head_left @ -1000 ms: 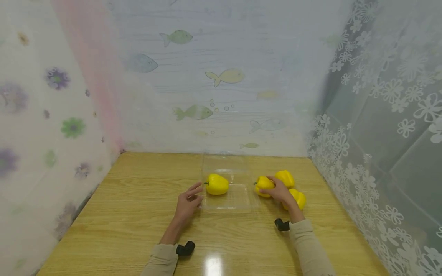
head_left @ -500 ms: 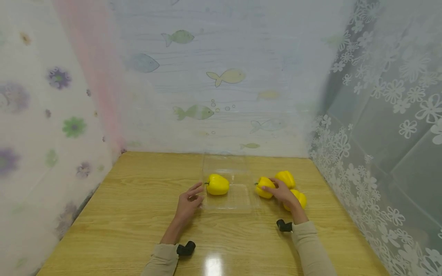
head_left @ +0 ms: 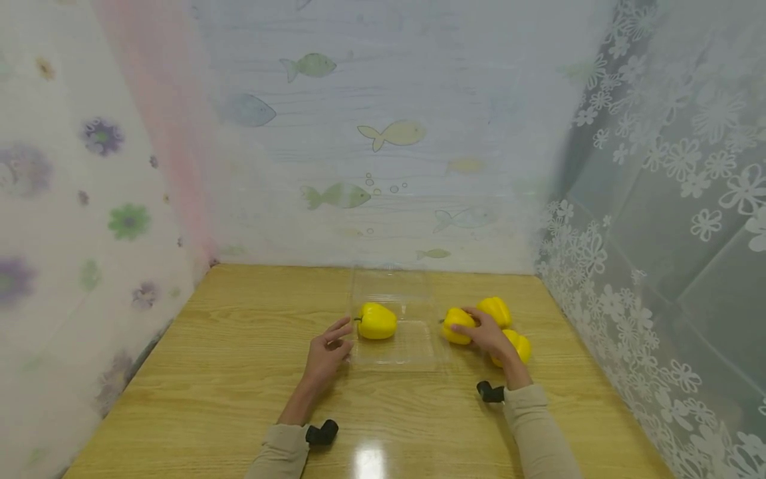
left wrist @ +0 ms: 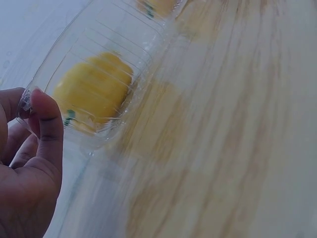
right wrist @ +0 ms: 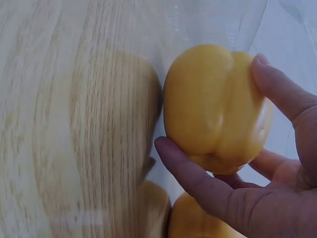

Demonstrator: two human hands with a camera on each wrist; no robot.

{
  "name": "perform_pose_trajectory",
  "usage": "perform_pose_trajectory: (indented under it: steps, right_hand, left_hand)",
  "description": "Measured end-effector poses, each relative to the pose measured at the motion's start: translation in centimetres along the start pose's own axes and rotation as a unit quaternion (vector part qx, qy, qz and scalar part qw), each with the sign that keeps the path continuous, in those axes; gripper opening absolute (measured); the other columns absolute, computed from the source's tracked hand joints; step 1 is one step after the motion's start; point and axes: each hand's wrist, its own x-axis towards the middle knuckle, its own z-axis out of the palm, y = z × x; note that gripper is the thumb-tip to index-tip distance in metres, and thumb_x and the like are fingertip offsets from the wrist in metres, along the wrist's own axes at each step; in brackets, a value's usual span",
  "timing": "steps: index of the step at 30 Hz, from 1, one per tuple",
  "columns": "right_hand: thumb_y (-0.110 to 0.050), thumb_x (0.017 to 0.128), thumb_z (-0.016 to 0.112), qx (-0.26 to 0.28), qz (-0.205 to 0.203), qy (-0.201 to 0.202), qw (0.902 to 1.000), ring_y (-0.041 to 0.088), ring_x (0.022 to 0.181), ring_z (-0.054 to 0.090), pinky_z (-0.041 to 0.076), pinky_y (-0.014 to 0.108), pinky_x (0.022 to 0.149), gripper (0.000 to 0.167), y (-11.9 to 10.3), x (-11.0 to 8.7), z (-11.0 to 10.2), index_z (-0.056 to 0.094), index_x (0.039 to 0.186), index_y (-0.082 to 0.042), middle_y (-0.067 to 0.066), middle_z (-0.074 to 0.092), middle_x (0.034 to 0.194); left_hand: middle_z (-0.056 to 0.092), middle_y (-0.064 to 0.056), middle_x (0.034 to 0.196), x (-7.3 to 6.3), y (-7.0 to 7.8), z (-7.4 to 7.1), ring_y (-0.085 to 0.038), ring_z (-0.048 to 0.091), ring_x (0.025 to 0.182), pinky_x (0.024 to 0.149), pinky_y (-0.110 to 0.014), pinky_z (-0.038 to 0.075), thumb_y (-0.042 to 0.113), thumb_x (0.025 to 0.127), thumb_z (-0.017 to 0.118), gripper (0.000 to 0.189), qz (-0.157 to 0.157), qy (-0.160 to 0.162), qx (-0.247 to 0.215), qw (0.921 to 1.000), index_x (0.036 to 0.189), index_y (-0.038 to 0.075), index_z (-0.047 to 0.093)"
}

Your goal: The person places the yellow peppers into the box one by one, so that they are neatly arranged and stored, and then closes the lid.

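Note:
A clear plastic clamshell container (head_left: 415,344) lies open on the table, its lid flap toward the back wall. One yellow bell pepper (head_left: 377,321) lies on its side in the container's left part, green stem pointing left. My left hand (head_left: 325,358) pinches the container's left edge between thumb and finger, as the left wrist view shows. Just right of the container, my right hand (head_left: 489,334) grips a second yellow bell pepper (right wrist: 213,104), thumb on one side and fingers on the other. Whether that pepper touches the table I cannot tell.
Two more yellow bell peppers lie behind and beside the right hand, a far one (head_left: 494,311) and a nearer one (head_left: 520,346) partly covered by the wrist. A patterned curtain (head_left: 383,166) closes off the table's (head_left: 251,332) back and sides.
Very little differs. The right hand's fingers shift slightly on the pepper, which stays at nearly the same spot. The left hand and the container have not moved.

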Motion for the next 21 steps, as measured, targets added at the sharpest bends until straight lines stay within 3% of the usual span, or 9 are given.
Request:
perform_pose_trajectory:
  steps: [6, 14, 21]
  right_hand:
    - [-0.038, 0.097, 0.070, 0.011, -0.014, 0.012, 0.9998, 0.043, 0.140, 0.042, 0.041, 0.056, 0.110, 0.080, -0.1, 0.0, 0.3, 0.033, 0.157, 0.000, 0.027, 0.036, 0.158]
    - [-0.033, 0.098, 0.070, 0.038, -0.020, 0.063, 0.9971, 0.041, 0.141, 0.039, 0.036, 0.057, 0.114, 0.078, -0.8, 0.0, 0.3, 0.031, 0.159, -0.004, 0.023, 0.034, 0.159]
    - [-0.035, 0.100, 0.066, 0.028, -0.040, 0.092, 0.9946, 0.042, 0.135, 0.043, 0.038, 0.057, 0.111, 0.076, -1.0, 0.2, 0.2, 0.030, 0.158, -0.002, 0.026, 0.037, 0.156]
  left_hand:
    - [0.050, -0.014, 0.153, -0.1, 0.2, 0.1, -0.008, 0.057, 0.078, 0.063, -0.017, 0.051, -0.006, 0.095, 0.065, 0.034, 0.002, 0.003, -0.003, 1.0000, 0.128, -0.012, 0.064]
    - [0.050, -0.013, 0.153, 0.1, -0.1, 0.1, -0.008, 0.057, 0.079, 0.063, -0.017, 0.051, -0.006, 0.095, 0.065, 0.035, -0.004, 0.004, -0.008, 1.0000, 0.129, -0.012, 0.063]
    - [0.049, -0.010, 0.155, 0.2, -0.3, 0.1, -0.007, 0.054, 0.075, 0.061, -0.017, 0.050, -0.006, 0.096, 0.064, 0.036, -0.013, 0.004, -0.017, 0.9998, 0.132, -0.011, 0.062]
